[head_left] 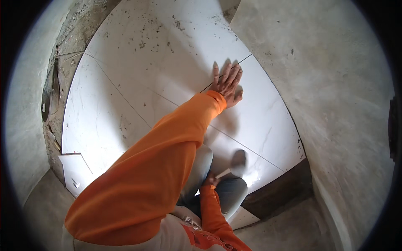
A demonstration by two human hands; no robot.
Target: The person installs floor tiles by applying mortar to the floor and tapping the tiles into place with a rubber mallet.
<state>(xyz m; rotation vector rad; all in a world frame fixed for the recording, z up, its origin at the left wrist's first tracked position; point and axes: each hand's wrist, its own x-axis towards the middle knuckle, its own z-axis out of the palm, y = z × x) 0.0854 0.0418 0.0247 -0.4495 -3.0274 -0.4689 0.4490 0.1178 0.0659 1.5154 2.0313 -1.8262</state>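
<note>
My left hand (228,86) lies flat with its fingers spread on a large white marbled floor tile (261,111). The fingertips reach a dark joint line between this tile and the farther one. Lower down, beside my bent knees, my right hand (210,180) is closed round the pale handle of a mallet (239,162). Its grey, rounded head is slightly blurred and is held over the tiles near my knee. Part of the right hand is hidden by the knee and sleeve.
Dark crumbs of debris are scattered over the far tile (142,39). A rough strip of bare ground (52,138) runs along the left wall. A cut tile piece (75,169) lies at lower left. A dark gap (280,190) borders the tiles near the right wall (335,96).
</note>
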